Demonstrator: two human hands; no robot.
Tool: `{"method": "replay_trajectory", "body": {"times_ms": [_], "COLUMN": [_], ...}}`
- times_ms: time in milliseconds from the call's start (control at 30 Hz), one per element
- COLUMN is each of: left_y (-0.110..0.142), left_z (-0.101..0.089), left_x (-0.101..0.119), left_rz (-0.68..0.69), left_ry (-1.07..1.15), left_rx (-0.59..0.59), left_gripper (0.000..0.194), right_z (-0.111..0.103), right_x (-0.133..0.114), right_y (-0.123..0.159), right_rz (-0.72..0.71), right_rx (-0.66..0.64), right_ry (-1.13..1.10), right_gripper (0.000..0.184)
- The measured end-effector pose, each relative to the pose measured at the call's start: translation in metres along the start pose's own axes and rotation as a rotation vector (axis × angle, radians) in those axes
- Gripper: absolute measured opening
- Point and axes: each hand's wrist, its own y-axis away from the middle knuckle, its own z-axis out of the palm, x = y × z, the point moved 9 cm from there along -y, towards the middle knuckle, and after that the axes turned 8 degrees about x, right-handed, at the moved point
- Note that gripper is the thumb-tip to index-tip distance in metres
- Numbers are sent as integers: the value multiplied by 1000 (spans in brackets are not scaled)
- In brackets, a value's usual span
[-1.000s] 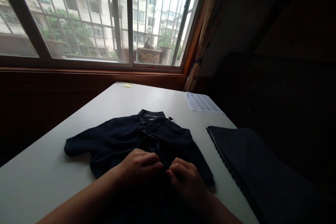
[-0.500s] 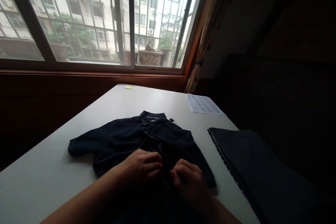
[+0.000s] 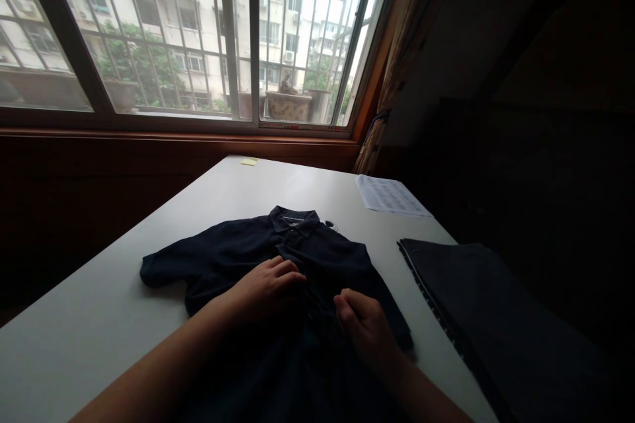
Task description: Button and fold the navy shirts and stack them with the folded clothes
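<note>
A dark navy short-sleeved shirt lies front up on the white table, collar pointing away from me. Over the middle of its front, my left hand is closed with bent fingers on the cloth beside the button line. Lower and to the right, my right hand is closed too, thumb against the index finger, at the shirt front. The cloth between the hands is creased. My fingertips and the shirt's lower part are hard to see in the shadow.
Dark folded cloth lies along the right edge of the white table. Printed sheets and a yellow sticky note are at the far side. A small round black-and-white thing sits by the collar. A barred window is beyond.
My left hand has moved up the shirt front, and the gap between my hands has widened. The raised fold of cloth between them has flattened. The view has shifted slightly.
</note>
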Motion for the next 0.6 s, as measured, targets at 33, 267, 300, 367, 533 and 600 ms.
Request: {"method": "replay_trajectory", "body": {"times_ms": [33, 267, 300, 367, 533, 600], "left_y": [0, 6, 8, 16, 38, 42], "left_z": [2, 8, 7, 3, -9, -17], "left_x": [-2, -28, -35, -54, -106, -115], "left_rz": [-3, -95, -116, -164, -334, -373], "left_ry": [-18, -119, -143, -194, -303, -327], "left_rx": [-2, -54, -54, -64, -118, -93], "left_gripper": [33, 28, 33, 44, 51, 53], "right_z": [1, 14, 13, 10, 12, 20], "right_x": [3, -3, -5, -10, -33, -37], "right_y": [0, 0, -1, -4, -2, 2], "right_rz": [19, 46, 49, 37, -127, -166], "right_rx": [-14, -189, -194, -169, -206, -268], "right_ry": [-2, -41, -58, -76, -35, 48], "right_gripper": [44, 46, 44, 37, 8, 4]}}
